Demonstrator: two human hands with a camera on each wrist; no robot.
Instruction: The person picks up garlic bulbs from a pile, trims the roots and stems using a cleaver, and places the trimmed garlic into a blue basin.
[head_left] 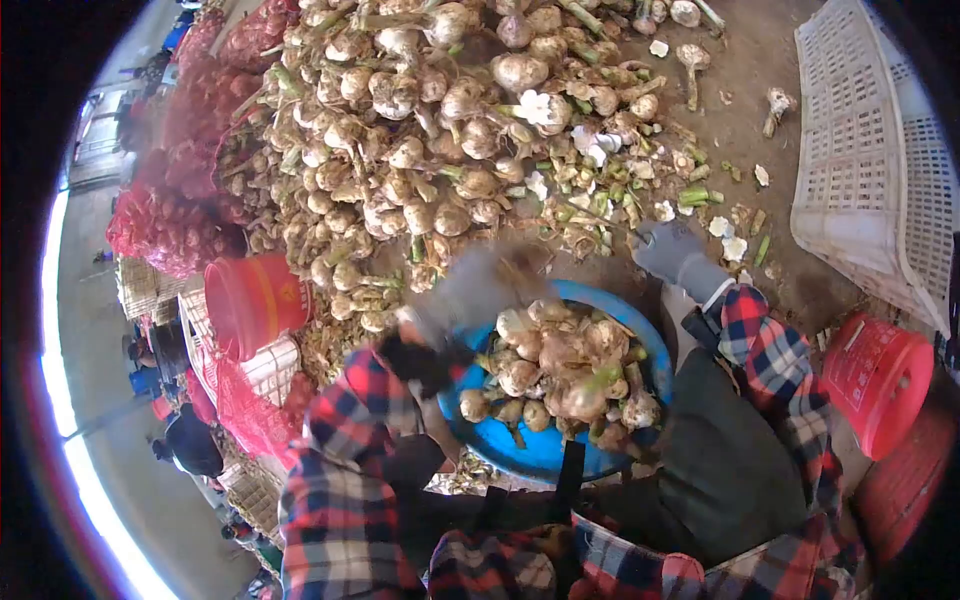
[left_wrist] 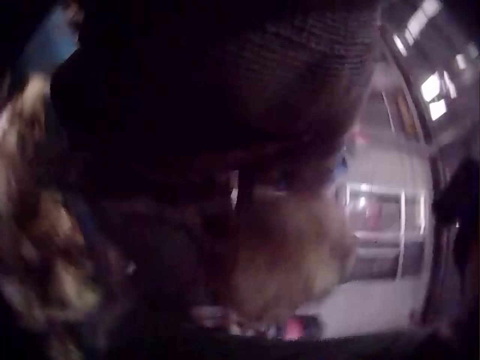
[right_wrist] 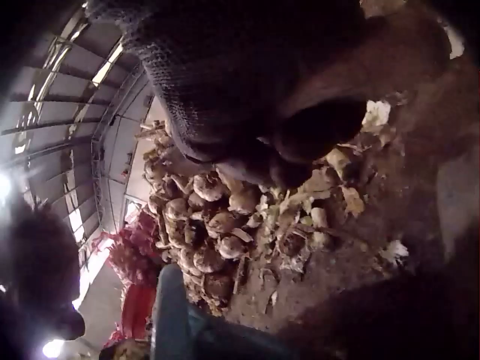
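Note:
My left hand (head_left: 470, 290), in a grey glove and blurred, is over the left rim of a blue tub (head_left: 655, 345). It grips a garlic bulb (left_wrist: 292, 255), a pale brown round blur in the left wrist view. Garlic bulbs (head_left: 560, 360) with cut stems are heaped in the tub. My right hand (head_left: 680, 255), also in a grey glove, is beyond the tub's far right rim with its fingers curled. From it a thin dark tool (head_left: 605, 215) points left over the trimmings; its kind is unclear. The right wrist view has the glove (right_wrist: 247, 82) in deep shadow.
A large pile of garlic (head_left: 400, 150) with stems lies ahead. Peel and stem scraps (head_left: 690, 195) litter the ground. A white plastic crate (head_left: 860, 150) and a red bucket (head_left: 875, 385) stand right; another red bucket (head_left: 255, 305) and red mesh sacks (head_left: 170, 220) are left.

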